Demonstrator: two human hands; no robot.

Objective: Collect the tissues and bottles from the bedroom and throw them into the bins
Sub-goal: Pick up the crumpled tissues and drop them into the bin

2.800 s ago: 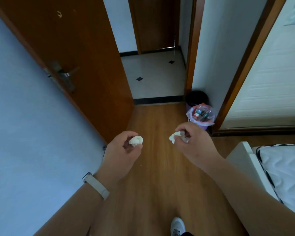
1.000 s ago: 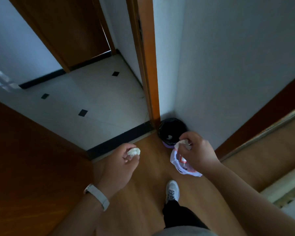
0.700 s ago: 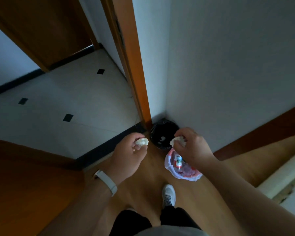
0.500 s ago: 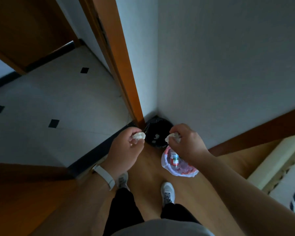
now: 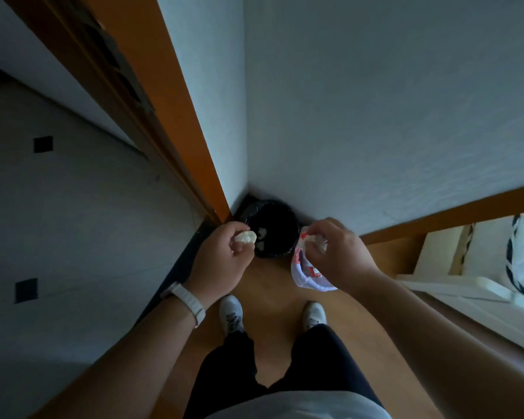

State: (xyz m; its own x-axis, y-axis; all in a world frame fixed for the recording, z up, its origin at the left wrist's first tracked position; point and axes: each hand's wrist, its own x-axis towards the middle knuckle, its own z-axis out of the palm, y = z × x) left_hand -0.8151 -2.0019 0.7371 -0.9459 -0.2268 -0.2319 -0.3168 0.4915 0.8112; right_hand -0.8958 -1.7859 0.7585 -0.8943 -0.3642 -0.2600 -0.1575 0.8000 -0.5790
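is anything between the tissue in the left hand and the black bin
Nothing visible. The left hand pinches the crumpled white tissue at the rim of the round black bin, whose mouth is open, with a few white scraps already inside.

two hands: left hand (image 5: 221, 261), right hand (image 5: 338, 252). two crumpled tissues held, one tissue (image 5: 246, 236) per hand, second tissue (image 5: 316, 238) at right. two bins: black bin (image 5: 274, 234) with about three white scraps inside, pink-bagged bin (image 5: 303, 275). two white shoes (image 5: 231, 313). one white wristband (image 5: 188, 300). two black floor diamonds (image 5: 43, 144).
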